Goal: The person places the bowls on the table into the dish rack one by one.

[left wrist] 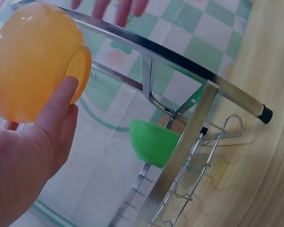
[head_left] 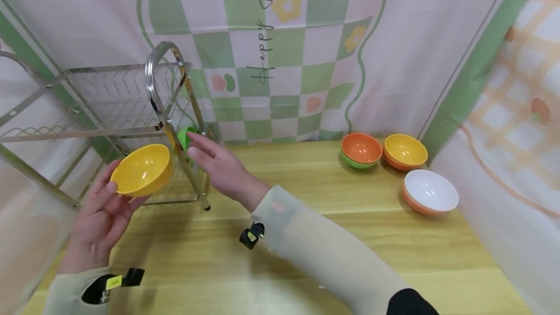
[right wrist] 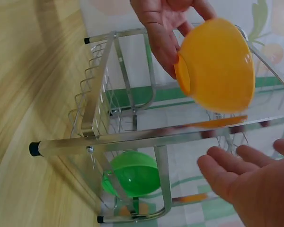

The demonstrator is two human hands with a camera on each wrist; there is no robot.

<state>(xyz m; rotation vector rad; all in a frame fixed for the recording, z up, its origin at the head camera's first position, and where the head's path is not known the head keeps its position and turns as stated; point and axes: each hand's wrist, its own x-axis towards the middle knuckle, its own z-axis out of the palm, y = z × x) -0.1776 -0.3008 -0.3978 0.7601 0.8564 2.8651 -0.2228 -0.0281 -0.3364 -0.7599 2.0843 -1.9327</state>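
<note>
My left hand (head_left: 98, 218) holds a yellow bowl (head_left: 142, 171) by its rim and base, thumb at the near edge, in front of a metal dish rack (head_left: 151, 81). The bowl tilts toward me in the head view; the right wrist view shows its outside and foot ring. Beside the rack's right upright, my right hand (head_left: 225, 169) has its fingers extended and holds nothing. Inside the rack's lower level sits a green bowl (right wrist: 132, 176), mostly hidden behind the right hand and the frame in the head view.
At the right of the wooden table (head_left: 306, 252) stand several bowls in stacks: an orange bowl (head_left: 361, 148) over a green one, a yellow bowl (head_left: 405, 149) over an orange one, and a white-lined bowl (head_left: 431, 189) with orange below. A checkered curtain (head_left: 286, 50) hangs behind.
</note>
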